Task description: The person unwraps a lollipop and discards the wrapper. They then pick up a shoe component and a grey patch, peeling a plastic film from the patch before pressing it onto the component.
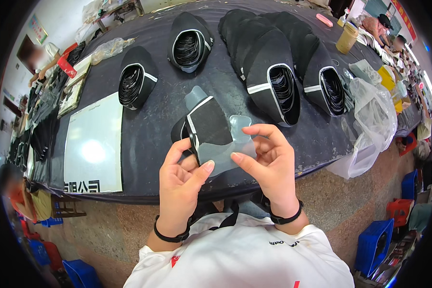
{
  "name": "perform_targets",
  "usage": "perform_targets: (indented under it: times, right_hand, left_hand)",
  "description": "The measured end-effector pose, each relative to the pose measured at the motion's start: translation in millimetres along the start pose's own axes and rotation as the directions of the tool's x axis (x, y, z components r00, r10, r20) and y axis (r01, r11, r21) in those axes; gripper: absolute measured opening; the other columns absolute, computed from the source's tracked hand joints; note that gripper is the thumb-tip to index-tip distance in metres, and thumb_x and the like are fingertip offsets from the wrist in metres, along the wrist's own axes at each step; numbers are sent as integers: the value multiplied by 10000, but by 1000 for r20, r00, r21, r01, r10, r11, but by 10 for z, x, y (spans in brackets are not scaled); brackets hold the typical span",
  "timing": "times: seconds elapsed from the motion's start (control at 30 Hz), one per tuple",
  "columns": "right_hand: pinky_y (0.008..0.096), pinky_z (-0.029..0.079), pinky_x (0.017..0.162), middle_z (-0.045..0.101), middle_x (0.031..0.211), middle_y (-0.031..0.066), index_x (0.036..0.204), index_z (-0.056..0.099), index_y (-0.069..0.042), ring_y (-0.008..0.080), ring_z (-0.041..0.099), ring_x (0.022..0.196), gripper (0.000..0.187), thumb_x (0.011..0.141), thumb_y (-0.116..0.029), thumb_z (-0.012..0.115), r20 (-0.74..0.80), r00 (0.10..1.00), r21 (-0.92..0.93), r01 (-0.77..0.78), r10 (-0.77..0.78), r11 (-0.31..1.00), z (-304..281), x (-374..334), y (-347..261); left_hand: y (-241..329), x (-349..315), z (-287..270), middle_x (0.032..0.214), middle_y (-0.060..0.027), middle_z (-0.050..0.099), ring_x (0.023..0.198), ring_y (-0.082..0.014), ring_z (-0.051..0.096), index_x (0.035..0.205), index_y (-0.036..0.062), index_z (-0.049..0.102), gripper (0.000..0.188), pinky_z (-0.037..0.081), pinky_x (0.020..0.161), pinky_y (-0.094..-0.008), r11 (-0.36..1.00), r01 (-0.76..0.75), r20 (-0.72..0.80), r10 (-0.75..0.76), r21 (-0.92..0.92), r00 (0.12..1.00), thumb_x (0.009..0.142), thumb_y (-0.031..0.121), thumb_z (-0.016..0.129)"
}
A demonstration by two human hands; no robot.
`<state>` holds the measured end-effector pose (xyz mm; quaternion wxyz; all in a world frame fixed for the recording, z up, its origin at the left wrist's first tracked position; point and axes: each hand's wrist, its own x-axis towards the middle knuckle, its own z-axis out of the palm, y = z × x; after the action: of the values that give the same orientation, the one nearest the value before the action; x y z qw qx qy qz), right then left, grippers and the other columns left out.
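Observation:
Close to the table's near edge, my left hand (180, 175) pinches a thin clear plastic piece (219, 154), its thumb on top. The fingers of that hand also lie against a black fabric piece (210, 122) with white edging, which sits partly under the plastic. My right hand (272, 161) grips the plastic's other side between thumb and fingers, near its rounded upper tab. Another pale clear tab (195, 97) sticks out beyond the far side of the black piece.
Nested stacks of black white-edged pieces stand beyond my hands: two smaller ones (138, 79) (191, 41) and two long rows (270, 62) (317, 62). A white board (93, 139) lies left, a clear plastic bag (369, 122) hangs right, near a yellowish jar (347, 38). Other people work farther off.

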<state>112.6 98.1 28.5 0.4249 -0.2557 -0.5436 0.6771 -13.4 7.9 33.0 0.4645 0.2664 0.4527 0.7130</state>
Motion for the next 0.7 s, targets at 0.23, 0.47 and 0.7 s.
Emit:
perform_targets:
  times: [0.23,0.47,0.7]
  right_hand:
    - [176,433,624,612,742,36,1071,483,-10,54,564,687,404,724,39,684,-26,999,66,-31,33,997,5,9,32]
    - [184,418,601,596,783,30,1080,481,-26,42,531,684,432,714,7,708,14,998,72,-55,54,996,-19,43,135]
    - [269,475,757,589,964,131,1290,267,-38,163,587,905,756,691,-23,728,163,983,177,-109,80,978,94,65,130]
  left_hand:
    - [-53,8,-29,1045,-148,561,988,-163,541,1148,-50,425,402,432,875,-275,994,-108,-25,107,-35,994,775,-73,572]
    - [-43,-20,-28,1071,-158,547,990,-165,544,1147,-47,425,400,438,872,-280,990,-75,-30,72,-118,997,777,-65,577]
    - [-155,-21,9,999,-113,563,897,-119,547,1105,-42,456,346,448,795,-233,978,-196,-65,201,75,977,787,-55,590]
